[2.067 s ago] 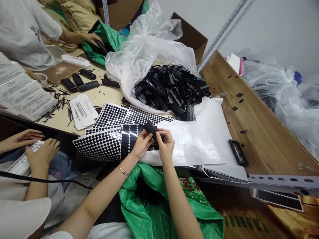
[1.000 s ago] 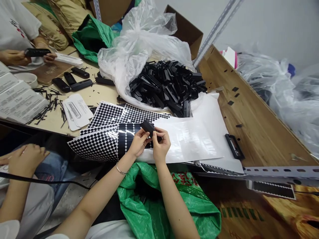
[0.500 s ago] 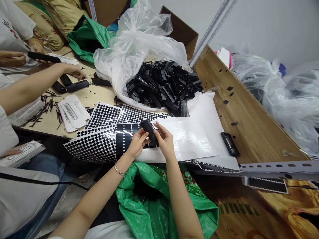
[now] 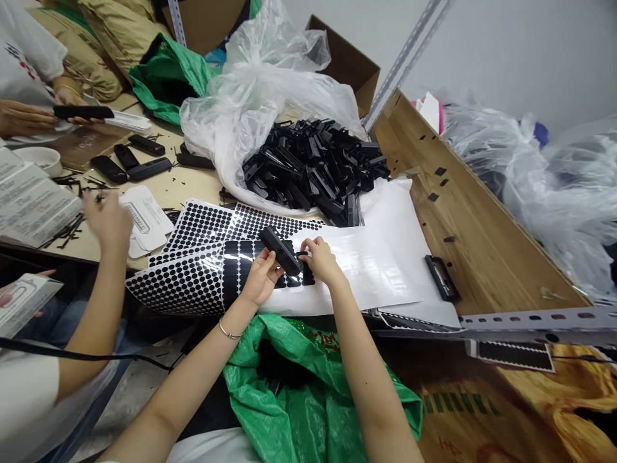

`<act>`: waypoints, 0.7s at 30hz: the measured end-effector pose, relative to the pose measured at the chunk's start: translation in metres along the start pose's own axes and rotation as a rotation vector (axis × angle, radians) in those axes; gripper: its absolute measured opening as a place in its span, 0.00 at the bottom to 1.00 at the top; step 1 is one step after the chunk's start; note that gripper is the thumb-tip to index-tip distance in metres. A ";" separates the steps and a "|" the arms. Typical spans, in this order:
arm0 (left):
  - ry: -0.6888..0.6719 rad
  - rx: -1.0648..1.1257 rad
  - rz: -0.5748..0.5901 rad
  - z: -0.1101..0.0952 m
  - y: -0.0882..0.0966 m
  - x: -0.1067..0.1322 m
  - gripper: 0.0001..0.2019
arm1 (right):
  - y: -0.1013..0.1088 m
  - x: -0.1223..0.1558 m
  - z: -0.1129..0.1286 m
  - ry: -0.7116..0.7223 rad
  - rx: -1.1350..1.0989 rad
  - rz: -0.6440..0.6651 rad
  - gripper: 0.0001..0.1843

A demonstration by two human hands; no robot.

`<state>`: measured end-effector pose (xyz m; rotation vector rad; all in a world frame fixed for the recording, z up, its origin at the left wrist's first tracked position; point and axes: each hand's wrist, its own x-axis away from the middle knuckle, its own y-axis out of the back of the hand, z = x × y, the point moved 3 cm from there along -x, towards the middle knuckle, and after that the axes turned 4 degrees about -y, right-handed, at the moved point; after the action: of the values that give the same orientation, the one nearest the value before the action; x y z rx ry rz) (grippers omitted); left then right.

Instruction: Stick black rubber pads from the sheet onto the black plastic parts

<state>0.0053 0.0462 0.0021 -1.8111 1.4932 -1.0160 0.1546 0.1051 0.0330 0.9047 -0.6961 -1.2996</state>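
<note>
My left hand [image 4: 261, 280] is closed around one end of a long black plastic casing [image 4: 280, 251], holding it tilted above the sticker sheets. Just right of the casing, my right hand [image 4: 322, 258] pinches at a small black sticker [image 4: 303, 254]; the fingertips partly cover it. Beneath both hands lies a sheet of black rectangular stickers [image 4: 245, 260] on white backing, curled at its left. Sheets of round black dots [image 4: 197, 225] spread out to the left, and bare white backing paper [image 4: 371, 263] extends to the right.
A heap of black plastic parts [image 4: 318, 164] spills from a clear bag [image 4: 260, 83] behind the sheets. An open green sack [image 4: 308, 392] hangs below the table edge. A raised wooden board [image 4: 463, 218] bounds the right. Co-workers' hands [image 4: 108, 215] move at left near cards [image 4: 144, 218].
My right hand has let go of the casing and moved onto the sticker sheet. The casing is turned in my left hand. A co-worker's arm at left has drawn back toward the table's front edge.
</note>
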 end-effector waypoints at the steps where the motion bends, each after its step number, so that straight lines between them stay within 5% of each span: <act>1: 0.001 0.006 0.005 0.000 0.000 0.000 0.11 | 0.001 -0.003 0.001 -0.017 -0.005 0.035 0.05; 5: 0.008 0.033 0.002 0.000 -0.002 0.001 0.12 | 0.002 -0.003 0.004 -0.088 -0.049 0.038 0.07; 12: 0.025 0.034 0.009 -0.001 -0.003 0.002 0.13 | 0.000 0.004 -0.012 -0.261 -0.174 -0.308 0.07; 21: 0.028 -0.050 0.054 0.002 -0.005 0.000 0.15 | 0.010 0.035 -0.012 -0.248 -0.985 -0.146 0.19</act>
<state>0.0095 0.0477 0.0055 -1.7876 1.5883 -0.9898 0.1749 0.0723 0.0335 -0.0119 -0.1051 -1.6521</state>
